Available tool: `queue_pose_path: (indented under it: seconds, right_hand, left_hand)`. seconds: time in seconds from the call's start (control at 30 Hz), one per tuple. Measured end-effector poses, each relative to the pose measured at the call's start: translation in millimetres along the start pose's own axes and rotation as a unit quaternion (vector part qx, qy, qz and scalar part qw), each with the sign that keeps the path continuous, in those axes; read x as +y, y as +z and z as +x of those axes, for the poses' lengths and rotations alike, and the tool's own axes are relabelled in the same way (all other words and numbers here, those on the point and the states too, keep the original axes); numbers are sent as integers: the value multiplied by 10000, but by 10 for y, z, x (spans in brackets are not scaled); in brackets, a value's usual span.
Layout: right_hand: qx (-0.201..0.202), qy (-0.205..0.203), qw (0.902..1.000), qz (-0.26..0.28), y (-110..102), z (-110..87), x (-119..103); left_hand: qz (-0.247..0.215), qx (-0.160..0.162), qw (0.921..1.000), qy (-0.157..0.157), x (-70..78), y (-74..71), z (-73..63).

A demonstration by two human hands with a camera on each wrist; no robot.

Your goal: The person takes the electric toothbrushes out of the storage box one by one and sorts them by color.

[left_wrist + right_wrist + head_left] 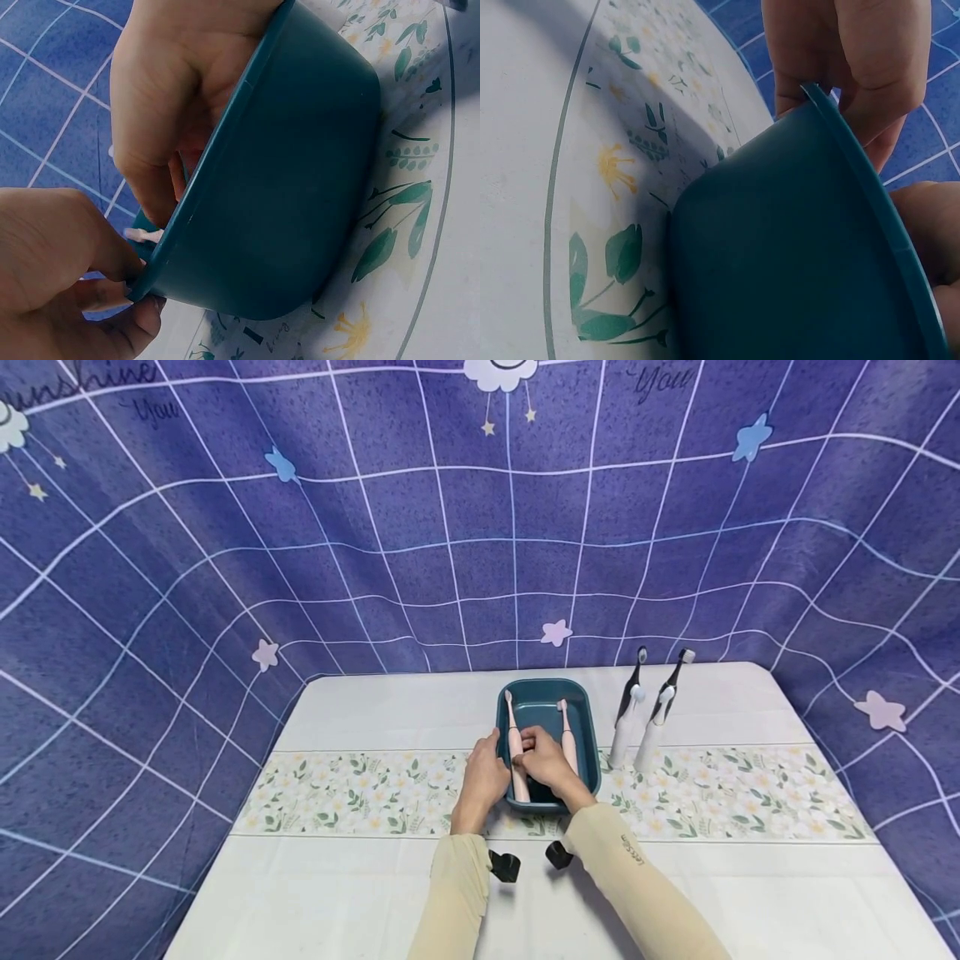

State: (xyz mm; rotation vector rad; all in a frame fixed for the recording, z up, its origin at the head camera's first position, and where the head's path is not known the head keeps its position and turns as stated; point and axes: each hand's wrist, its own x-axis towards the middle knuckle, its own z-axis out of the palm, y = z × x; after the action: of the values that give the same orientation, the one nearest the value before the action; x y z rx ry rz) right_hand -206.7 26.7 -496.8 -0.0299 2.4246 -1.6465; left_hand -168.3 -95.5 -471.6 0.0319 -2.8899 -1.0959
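A teal plastic basin (592, 752) holds two pink electric toothbrushes, both with their heads toward the far end. My left hand (486, 772) grips the basin's left rim, its thumb and fingers on either side of the edge in the left wrist view. Inside the basin, my right hand (546, 758) curls its thumb and fingers at the handle of the left pink toothbrush (515, 739). The basin wall (780, 247) hides this contact in both wrist views. The other pink toothbrush (567, 739) leans along the right side, partly behind my right wrist.
Right of the basin stand two white electric toothbrushes (624, 735) with two black electric toothbrushes (630, 692) behind them, all upright. A white cloth with a floral band (337, 789) covers the table. Purple-blue patterned curtain (375, 568) surrounds the back and sides.
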Motion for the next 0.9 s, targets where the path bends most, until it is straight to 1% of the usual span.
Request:
queue_pose_path:
  seconds: [0.27, 0.53, 0.73, 0.9]
  right_hand:
    - [215, -145, 9992, 305, -41, -18, -31]
    - [278, -258, 9974, 615, -111, -25, -71]
    - [403, -380, 9961, 693, -163, -48, -97]
    - [437, -489, 9946, 807, -211, -88, -143]
  left_hand:
    - [41, 56, 10000, 18, 1, 2, 6]
    - [74, 66, 9999, -49, -2, 26, 28]
    - [97, 18, 9999, -104, -5, 36, 33]
    - [119, 59, 9999, -42, -5, 29, 30]
